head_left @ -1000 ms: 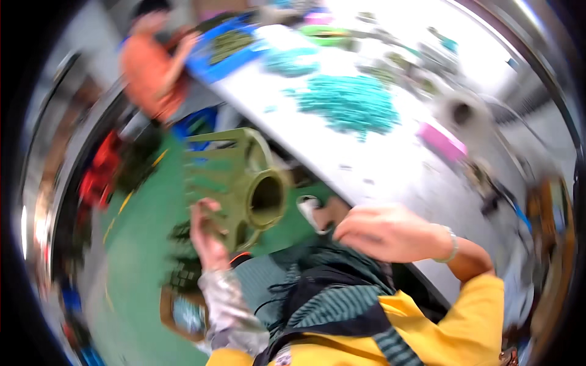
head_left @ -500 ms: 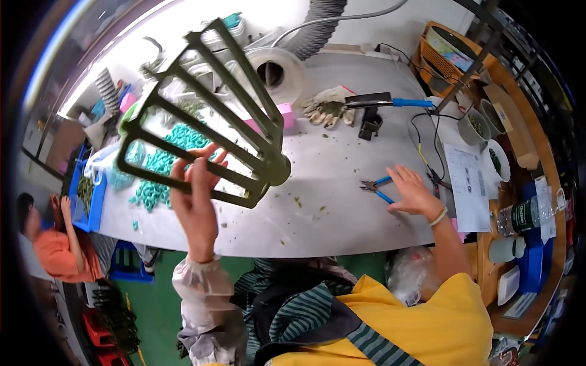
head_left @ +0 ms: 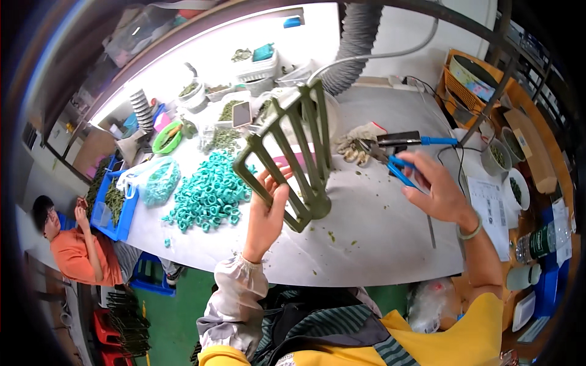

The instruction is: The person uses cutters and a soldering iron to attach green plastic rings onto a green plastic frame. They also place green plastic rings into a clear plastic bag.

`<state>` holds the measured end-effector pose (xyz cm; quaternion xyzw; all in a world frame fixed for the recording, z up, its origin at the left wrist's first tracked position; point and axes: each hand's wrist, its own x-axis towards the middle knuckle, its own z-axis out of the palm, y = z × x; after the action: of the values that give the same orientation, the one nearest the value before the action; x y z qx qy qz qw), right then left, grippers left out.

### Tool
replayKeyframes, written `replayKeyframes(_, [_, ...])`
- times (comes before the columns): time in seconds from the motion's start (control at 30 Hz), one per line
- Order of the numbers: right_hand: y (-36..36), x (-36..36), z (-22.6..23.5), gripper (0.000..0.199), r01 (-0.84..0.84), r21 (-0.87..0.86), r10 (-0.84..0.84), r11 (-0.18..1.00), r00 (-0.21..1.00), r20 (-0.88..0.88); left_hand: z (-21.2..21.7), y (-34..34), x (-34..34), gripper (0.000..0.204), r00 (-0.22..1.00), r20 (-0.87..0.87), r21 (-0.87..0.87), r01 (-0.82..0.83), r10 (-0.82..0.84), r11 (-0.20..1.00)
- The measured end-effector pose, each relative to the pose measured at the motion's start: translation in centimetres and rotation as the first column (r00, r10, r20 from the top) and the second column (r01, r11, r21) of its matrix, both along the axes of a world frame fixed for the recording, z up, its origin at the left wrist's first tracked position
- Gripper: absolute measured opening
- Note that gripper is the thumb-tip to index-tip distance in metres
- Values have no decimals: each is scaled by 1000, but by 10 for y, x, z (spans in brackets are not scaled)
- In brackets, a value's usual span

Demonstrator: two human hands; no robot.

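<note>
My left hand [head_left: 267, 219] grips an olive-green slatted frame [head_left: 317, 206] by its outer bar. Several long bars fan up from a round hub at its lower end, and the frame stands tilted above the table. In my right hand [head_left: 444, 194] are blue-handled pliers [head_left: 400, 175], held up off the table, with their metal jaws pointing left toward the frame. The fingers lie around the handles. Behind the pliers are a soiled white work glove [head_left: 360, 146] and a black tool with a blue handle [head_left: 438, 141].
Turquoise ring-shaped pieces [head_left: 210, 192] lie heaped left of the frame, beside a plastic bag [head_left: 160, 183]. Green scraps dot the grey table [head_left: 372, 244]. Printed paper [head_left: 488, 210] lies at the right. A person in orange [head_left: 82, 253] sits far left by a blue bin [head_left: 125, 210].
My right hand has picked up the pliers from the table and raised them. The frame in my left hand has turned and looks narrower. The whole view has shifted.
</note>
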<state>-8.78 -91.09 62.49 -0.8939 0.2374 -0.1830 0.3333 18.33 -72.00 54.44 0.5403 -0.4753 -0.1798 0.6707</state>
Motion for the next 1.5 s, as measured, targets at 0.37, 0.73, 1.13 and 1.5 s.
replayKeyframes(0.37, [-7,91,93,56,-171,-481,136,860,985,-108,159,-36,52,43,959,283,119,-7,-27,993])
replayKeyframes(0.73, [9,116,121,61,-271,-405,162,873,945,-283,143,-56,64,18,732,654,-97,-173,193,980])
replayKeyframes(1.13, [40,106,103,52,-165,-121,148,979,980,-136,126,-46,83,18,994,110,-141,37,-22,989])
replayKeyframes(1.5, [25,2,-50,47,150,212,-96,966,964,-248,-11,-17,325,33,978,-200,122,-41,65,992])
